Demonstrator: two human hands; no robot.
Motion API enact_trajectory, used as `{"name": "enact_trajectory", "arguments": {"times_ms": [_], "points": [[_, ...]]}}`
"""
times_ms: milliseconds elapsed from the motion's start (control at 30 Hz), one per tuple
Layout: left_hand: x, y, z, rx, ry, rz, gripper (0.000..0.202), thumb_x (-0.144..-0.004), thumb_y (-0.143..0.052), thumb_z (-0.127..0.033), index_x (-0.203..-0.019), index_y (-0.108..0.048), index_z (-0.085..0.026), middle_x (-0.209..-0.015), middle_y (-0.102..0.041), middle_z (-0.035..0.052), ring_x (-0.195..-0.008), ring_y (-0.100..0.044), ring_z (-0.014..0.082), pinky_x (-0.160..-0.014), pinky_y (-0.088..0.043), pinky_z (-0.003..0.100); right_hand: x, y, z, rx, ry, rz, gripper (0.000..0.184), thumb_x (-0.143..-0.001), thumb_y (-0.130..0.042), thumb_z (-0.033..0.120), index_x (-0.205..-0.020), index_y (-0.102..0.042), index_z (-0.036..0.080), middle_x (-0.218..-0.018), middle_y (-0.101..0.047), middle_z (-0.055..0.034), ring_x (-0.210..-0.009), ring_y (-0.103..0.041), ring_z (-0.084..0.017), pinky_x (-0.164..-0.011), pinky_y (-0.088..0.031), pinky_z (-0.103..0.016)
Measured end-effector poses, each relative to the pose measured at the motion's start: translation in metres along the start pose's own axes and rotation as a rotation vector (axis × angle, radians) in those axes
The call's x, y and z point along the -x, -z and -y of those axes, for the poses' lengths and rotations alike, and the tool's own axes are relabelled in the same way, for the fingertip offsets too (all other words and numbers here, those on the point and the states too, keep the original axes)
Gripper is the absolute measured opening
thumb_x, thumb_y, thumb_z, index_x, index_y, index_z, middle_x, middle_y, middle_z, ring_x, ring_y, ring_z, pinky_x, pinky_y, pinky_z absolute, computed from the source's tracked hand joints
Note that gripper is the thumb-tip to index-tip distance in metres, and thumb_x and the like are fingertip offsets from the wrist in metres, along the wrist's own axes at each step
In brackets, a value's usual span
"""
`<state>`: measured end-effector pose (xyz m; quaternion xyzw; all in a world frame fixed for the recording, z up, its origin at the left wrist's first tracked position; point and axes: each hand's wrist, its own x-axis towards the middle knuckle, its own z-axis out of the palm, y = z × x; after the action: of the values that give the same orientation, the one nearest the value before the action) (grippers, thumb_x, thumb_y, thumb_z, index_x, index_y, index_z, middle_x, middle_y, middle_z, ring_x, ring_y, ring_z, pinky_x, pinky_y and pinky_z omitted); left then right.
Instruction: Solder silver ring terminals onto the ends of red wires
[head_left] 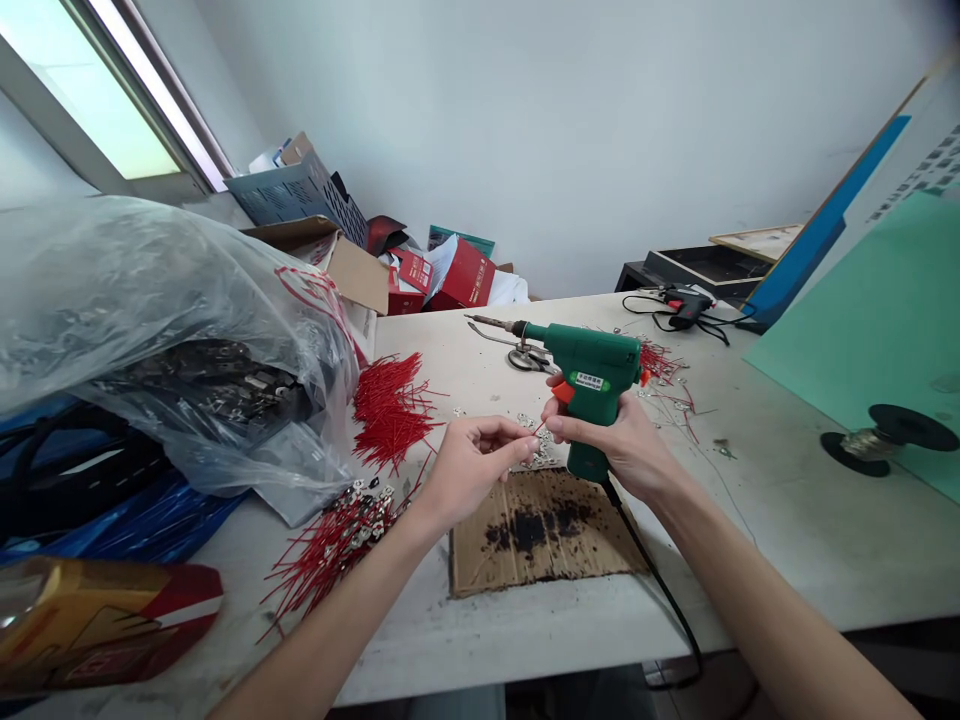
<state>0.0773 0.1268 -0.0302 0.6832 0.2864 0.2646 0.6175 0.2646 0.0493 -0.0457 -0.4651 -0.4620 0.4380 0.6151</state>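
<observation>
My right hand is wrapped round the grip of a green soldering gun, whose tip points left above the table. Thumb and finger of that same hand also pinch a short red wire. Closed in a pinch, my left hand meets the wire's other end; whether a metal terminal is between its fingertips is hidden. Behind the hands lie small metal terminals. Below them is a piece of cardboard with dark burnt stains. Red wires with terminals attached are heaped beside my left forearm.
A bundle of red wires lies left of centre. Further left are a clear plastic bag and a yellow-red container. Scissors lie behind the gun. At right are a solder spool and another gun-shaped tool with its cable.
</observation>
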Motion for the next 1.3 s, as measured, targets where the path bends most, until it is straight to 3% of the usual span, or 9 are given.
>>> {"name": "enact_trajectory", "arguments": {"times_ms": [400, 633, 767, 900, 1000, 1167, 1300], "points": [[0.0, 0.013, -0.011, -0.308, -0.168, -0.05, 0.021, -0.086, -0.076, -0.037, -0.081, -0.077, -0.016, -0.076, -0.073, 0.0016, -0.066, -0.057, 0.008, -0.061, -0.044, 0.023, 0.001, -0.001, 0.003, 0.011, -0.018, -0.048, 0.06, -0.081, -0.086, 0.046, -0.12, -0.058, 0.01, -0.098, -0.057, -0.0074, -0.07, -0.049, -0.005, -0.058, -0.042, -0.014], [0.0, 0.018, -0.01, -0.442, -0.261, -0.079, 0.021, -0.088, -0.076, -0.037, -0.079, -0.077, -0.018, -0.075, -0.074, -0.0008, -0.065, -0.059, 0.0087, -0.061, -0.042, 0.025, -0.002, 0.004, 0.002, 0.018, 0.025, -0.015, 0.053, -0.085, -0.083, 0.04, -0.121, -0.056, 0.012, -0.099, -0.057, -0.0062, -0.069, -0.048, -0.004, -0.06, -0.042, -0.014], [0.001, 0.02, -0.014, -0.503, -0.263, -0.067, 0.021, -0.089, -0.073, -0.038, -0.081, -0.076, -0.019, -0.079, -0.074, -0.0009, -0.068, -0.059, 0.0096, -0.063, -0.04, 0.026, -0.002, 0.004, 0.0, -0.009, 0.03, 0.002, 0.056, -0.086, -0.082, 0.042, -0.126, -0.055, 0.013, -0.1, -0.057, -0.0059, -0.068, -0.047, -0.003, -0.06, -0.041, -0.015], [0.003, 0.017, -0.018, -0.527, -0.219, -0.054, 0.023, -0.09, -0.071, -0.04, -0.102, -0.074, -0.02, -0.102, -0.075, 0.0005, -0.087, -0.063, 0.0121, -0.075, -0.041, 0.027, -0.002, 0.003, -0.001, 0.007, 0.057, -0.008, 0.055, -0.088, -0.08, 0.046, -0.125, -0.055, 0.012, -0.1, -0.056, -0.0059, -0.069, -0.047, -0.003, -0.061, -0.042, -0.015], [0.005, 0.009, -0.015, -0.473, -0.216, -0.088, 0.029, -0.091, -0.071, -0.041, -0.11, -0.071, -0.02, -0.108, -0.074, 0.0014, -0.089, -0.062, 0.0124, -0.077, -0.041, 0.028, 0.0, 0.001, -0.001, 0.031, 0.06, -0.012, 0.059, -0.088, -0.08, 0.049, -0.127, -0.056, 0.013, -0.101, -0.058, -0.0063, -0.07, -0.047, -0.004, -0.063, -0.043, -0.016], [0.005, -0.003, -0.008, -0.431, -0.244, -0.093, 0.018, -0.093, -0.069, -0.036, -0.1, -0.074, -0.02, -0.095, -0.074, -0.0006, -0.084, -0.06, 0.0115, -0.074, -0.039, 0.027, 0.003, -0.006, 0.0, 0.012, 0.044, 0.032, 0.063, -0.086, -0.082, 0.049, -0.132, -0.055, 0.014, -0.101, -0.058, -0.0057, -0.069, -0.048, -0.004, -0.064, -0.044, -0.017], [0.004, 0.003, -0.013, -0.452, -0.216, -0.092, 0.015, -0.093, -0.068, -0.032, -0.092, -0.075, -0.019, -0.091, -0.075, -0.0004, -0.082, -0.061, 0.0124, -0.072, -0.039, 0.027, 0.004, -0.009, -0.002, 0.01, 0.029, 0.038, 0.061, -0.088, -0.081, 0.049, -0.132, -0.055, 0.015, -0.1, -0.059, -0.0056, -0.071, -0.051, -0.004, -0.065, -0.045, -0.016]]}}
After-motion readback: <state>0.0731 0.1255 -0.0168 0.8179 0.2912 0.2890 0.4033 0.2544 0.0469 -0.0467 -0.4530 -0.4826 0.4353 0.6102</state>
